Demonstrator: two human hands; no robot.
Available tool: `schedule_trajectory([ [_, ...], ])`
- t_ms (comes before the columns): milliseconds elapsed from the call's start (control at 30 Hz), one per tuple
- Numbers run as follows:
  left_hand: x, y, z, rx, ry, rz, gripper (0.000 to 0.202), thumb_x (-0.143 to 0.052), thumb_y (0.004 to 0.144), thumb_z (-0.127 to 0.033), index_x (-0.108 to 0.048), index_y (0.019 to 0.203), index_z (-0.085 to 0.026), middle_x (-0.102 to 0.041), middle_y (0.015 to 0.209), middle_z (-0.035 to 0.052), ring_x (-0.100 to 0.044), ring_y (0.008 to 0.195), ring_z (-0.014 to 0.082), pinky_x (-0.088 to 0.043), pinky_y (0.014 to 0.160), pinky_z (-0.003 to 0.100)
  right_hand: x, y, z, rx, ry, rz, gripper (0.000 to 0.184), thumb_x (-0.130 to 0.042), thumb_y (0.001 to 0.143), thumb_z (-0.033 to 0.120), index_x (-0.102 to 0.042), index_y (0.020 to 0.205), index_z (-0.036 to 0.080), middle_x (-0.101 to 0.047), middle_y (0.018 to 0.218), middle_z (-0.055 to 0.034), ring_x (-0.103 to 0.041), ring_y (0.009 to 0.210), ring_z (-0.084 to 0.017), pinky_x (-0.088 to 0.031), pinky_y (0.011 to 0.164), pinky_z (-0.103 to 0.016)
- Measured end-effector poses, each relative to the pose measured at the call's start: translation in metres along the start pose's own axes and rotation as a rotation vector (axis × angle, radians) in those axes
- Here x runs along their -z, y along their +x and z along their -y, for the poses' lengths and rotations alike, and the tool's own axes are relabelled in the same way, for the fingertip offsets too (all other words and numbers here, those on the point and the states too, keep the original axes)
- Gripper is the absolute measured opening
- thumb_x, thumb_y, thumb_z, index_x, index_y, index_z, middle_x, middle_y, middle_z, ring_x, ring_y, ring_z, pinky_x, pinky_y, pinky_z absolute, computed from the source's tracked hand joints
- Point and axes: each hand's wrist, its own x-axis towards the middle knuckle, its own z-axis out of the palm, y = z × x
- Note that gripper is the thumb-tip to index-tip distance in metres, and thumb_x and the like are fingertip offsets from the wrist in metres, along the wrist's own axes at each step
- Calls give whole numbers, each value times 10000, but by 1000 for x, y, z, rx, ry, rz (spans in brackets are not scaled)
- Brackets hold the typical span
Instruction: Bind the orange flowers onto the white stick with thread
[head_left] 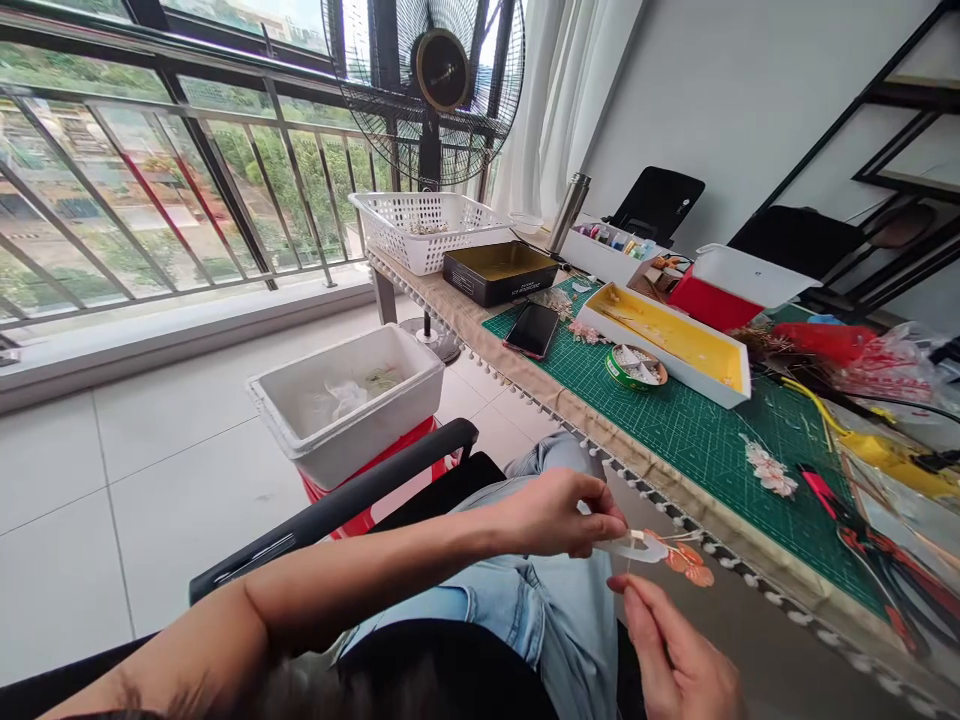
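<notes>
My left hand (562,515) is closed in a pinch on a white, translucent flat ornament piece (651,549), held above my lap beside the table edge. Orange petal-like flowers (688,564) stick out from its far end, along with thin pale stems. Just below, my right hand (679,650) has thumb and forefinger pressed together on a fine thread or wire (628,568) that runs up toward the white piece. Which of the two it is, I cannot tell. My left fingers partly hide the near end of the ornament.
On the green cutting mat (697,430) lie a phone (532,330), a round bead tray (636,368), a pink flower spray (770,468) and pliers (874,555). A yellow-lined box (667,335) stands behind. A white bin (349,390) and chair armrest (337,505) are at left.
</notes>
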Motion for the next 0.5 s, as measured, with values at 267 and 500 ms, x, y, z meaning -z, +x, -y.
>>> schedule_trajectory([
  [267, 8, 0, 2, 85, -140, 137, 170, -599, 837, -312, -574, 808, -146, -504, 568, -58, -462, 464, 49, -337, 471, 173, -5, 15, -42, 26, 14, 151, 389, -453, 892, 500, -724, 919, 222, -726, 892, -75, -672, 805, -222, -514, 740, -275],
  [500, -15, -26, -11, -33, 554, 164, 77, -593, 842, -256, -626, 845, -187, -645, 711, 0, -565, 618, 113, -371, 578, 219, 26, 83, -9, 120, -51, 489, 359, -416, 881, 457, -671, 773, 229, -647, 654, -12, -599, 630, -190, -481, 605, -276],
])
